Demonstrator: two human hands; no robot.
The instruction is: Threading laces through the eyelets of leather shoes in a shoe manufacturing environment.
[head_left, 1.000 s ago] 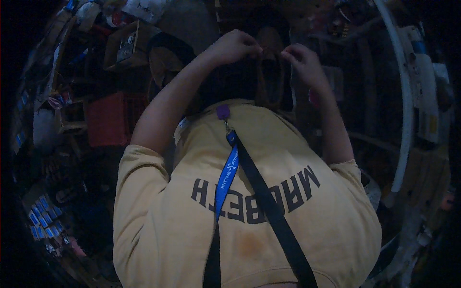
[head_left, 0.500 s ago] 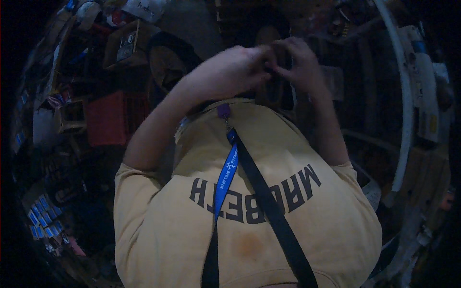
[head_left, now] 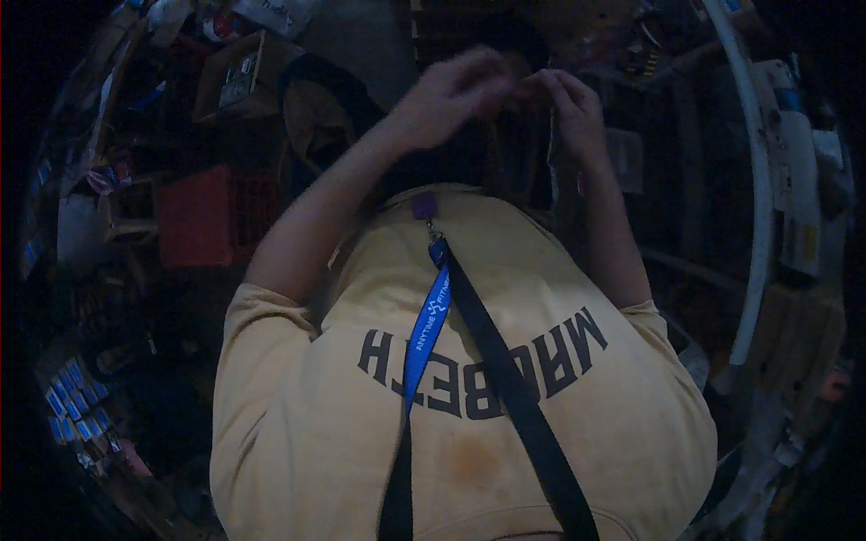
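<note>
The scene is very dim. My left hand (head_left: pixel 448 101) and my right hand (head_left: pixel 566 106) are raised in front of my chest, fingertips meeting at the top centre. The fingers of both are bent and pinch toward one another; whatever sits between them is too dark and small to make out. Below them lies my yellow shirt (head_left: pixel 559 424) with dark lettering. A blue lanyard (head_left: pixel 428 326) and a black strap (head_left: pixel 507 389) hang across it.
A red crate (head_left: pixel 209 218) stands to the left, a cardboard box (head_left: pixel 236 79) beyond it, and a brown bag or cloth (head_left: pixel 316 122) beside that. A white curved pipe (head_left: pixel 760 189) runs down the right. Several small blue packets (head_left: pixel 74 398) lie at lower left amid clutter.
A second ago my hands were apart on a dark object. They have come together, the left hand moving right, and now meet at the fingertips slightly higher up.
</note>
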